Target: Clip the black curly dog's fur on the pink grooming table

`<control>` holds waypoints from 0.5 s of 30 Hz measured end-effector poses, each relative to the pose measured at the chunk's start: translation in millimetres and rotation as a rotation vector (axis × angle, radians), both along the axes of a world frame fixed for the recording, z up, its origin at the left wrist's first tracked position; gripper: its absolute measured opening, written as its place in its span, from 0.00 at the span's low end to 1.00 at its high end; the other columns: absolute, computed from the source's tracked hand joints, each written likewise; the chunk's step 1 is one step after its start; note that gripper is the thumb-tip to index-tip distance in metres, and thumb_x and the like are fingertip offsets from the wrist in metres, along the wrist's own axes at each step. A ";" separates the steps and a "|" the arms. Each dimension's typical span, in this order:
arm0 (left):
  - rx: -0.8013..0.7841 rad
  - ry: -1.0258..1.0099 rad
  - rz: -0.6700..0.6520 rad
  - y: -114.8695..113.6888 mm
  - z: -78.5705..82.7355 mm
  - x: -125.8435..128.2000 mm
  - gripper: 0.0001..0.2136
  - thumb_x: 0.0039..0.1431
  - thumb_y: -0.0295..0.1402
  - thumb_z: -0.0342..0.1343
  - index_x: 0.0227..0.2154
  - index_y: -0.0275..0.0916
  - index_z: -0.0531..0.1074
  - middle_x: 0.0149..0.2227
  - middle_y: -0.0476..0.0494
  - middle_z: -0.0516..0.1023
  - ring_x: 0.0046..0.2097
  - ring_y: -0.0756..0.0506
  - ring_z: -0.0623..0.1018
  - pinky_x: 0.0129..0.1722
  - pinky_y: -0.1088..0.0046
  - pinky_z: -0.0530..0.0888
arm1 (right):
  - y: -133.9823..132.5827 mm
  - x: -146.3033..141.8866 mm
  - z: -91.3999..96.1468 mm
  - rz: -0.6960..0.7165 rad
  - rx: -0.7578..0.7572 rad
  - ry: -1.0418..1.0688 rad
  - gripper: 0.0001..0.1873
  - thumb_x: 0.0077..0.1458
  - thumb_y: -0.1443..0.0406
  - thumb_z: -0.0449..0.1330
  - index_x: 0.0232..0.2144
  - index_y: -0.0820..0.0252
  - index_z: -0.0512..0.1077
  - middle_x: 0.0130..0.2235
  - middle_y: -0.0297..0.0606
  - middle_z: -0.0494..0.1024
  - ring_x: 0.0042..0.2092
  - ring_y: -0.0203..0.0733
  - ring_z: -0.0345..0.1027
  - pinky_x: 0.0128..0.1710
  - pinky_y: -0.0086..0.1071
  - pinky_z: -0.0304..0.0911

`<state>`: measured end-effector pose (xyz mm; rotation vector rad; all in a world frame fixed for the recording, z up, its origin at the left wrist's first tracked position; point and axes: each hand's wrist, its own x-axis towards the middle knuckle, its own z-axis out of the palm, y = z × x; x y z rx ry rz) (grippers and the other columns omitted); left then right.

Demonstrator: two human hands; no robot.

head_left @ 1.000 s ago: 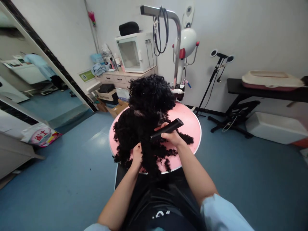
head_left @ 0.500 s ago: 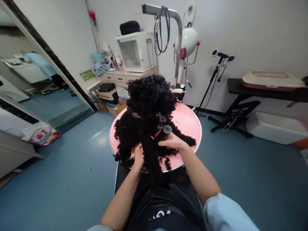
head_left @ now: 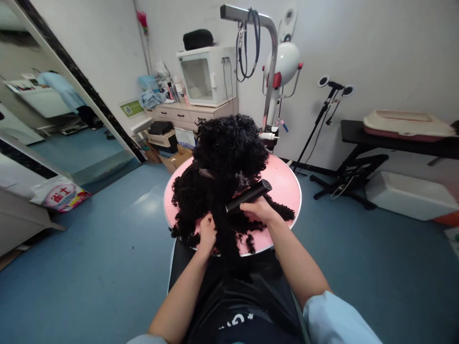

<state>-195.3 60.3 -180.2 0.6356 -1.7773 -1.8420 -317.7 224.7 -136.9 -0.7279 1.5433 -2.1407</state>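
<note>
A black curly-haired dog is on a round pink grooming table in front of me. In my right hand is a black hair clipper, its cutting end at the dog's fur and its back end pointing up and right. My left hand is closed at the near side of the dog, on what looks like a furry leg stretched toward me; dark fur hides its fingertips. Loose tufts of black hair lie on the table's near edge.
Behind the dog rises a metal grooming arm with a black looped lead. A white cabinet with a glass door stands on drawers at the back. A light stand and a black side table are on the right.
The clipper has swung from pointing its back end at me to lying sideways, its length now showing. My right hand has turned with it. My left hand stays nearly in place.
</note>
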 end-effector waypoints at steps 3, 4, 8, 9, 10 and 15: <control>0.001 0.001 -0.016 1.5 -2.4 0.4 0.18 0.42 0.46 0.62 0.15 0.38 0.62 0.18 0.53 0.62 0.23 0.53 0.61 0.23 0.79 0.60 | 4.5 0.8 1.6 -0.108 -0.156 -0.017 0.21 0.38 0.61 0.73 0.37 0.55 0.73 0.34 0.31 0.79 0.35 0.40 0.72 0.38 0.36 0.70; 0.000 0.001 -0.023 1.9 -2.5 0.6 0.18 0.42 0.46 0.62 0.15 0.38 0.62 0.18 0.53 0.62 0.23 0.53 0.61 0.23 0.78 0.60 | 3.7 2.6 1.9 -0.130 -0.192 -0.025 0.21 0.39 0.60 0.72 0.38 0.54 0.73 0.35 0.31 0.80 0.36 0.41 0.73 0.38 0.36 0.70; -0.017 -0.012 -0.024 1.6 0.3 2.5 0.18 0.43 0.46 0.61 0.15 0.39 0.61 0.18 0.53 0.61 0.23 0.53 0.60 0.22 0.79 0.58 | -4.4 12.9 -1.4 -0.004 -0.051 -0.003 0.19 0.37 0.64 0.72 0.34 0.57 0.74 0.34 0.34 0.81 0.35 0.42 0.74 0.37 0.36 0.71; -0.027 -0.020 -0.023 1.1 1.7 3.2 0.18 0.43 0.46 0.60 0.15 0.39 0.61 0.18 0.54 0.60 0.23 0.54 0.59 0.22 0.79 0.58 | -5.6 14.6 -3.3 0.036 -0.004 -0.003 0.18 0.36 0.66 0.72 0.34 0.57 0.74 0.33 0.34 0.81 0.35 0.42 0.74 0.36 0.36 0.71; -0.036 -0.029 -0.023 0.7 3.1 4.0 0.18 0.44 0.46 0.60 0.15 0.39 0.60 0.18 0.54 0.60 0.23 0.54 0.59 0.22 0.79 0.58 | -6.1 15.5 -5.4 0.062 0.029 -0.013 0.19 0.36 0.67 0.72 0.34 0.58 0.74 0.33 0.35 0.81 0.34 0.42 0.74 0.35 0.35 0.71; 0.001 -0.019 -0.054 1.3 7.2 6.3 0.19 0.42 0.45 0.60 0.14 0.39 0.59 0.17 0.55 0.58 0.22 0.54 0.57 0.22 0.78 0.56 | -5.8 12.7 -8.4 -0.141 -0.153 -0.205 0.15 0.40 0.62 0.68 0.31 0.58 0.71 0.27 0.30 0.76 0.24 0.35 0.68 0.21 0.28 0.64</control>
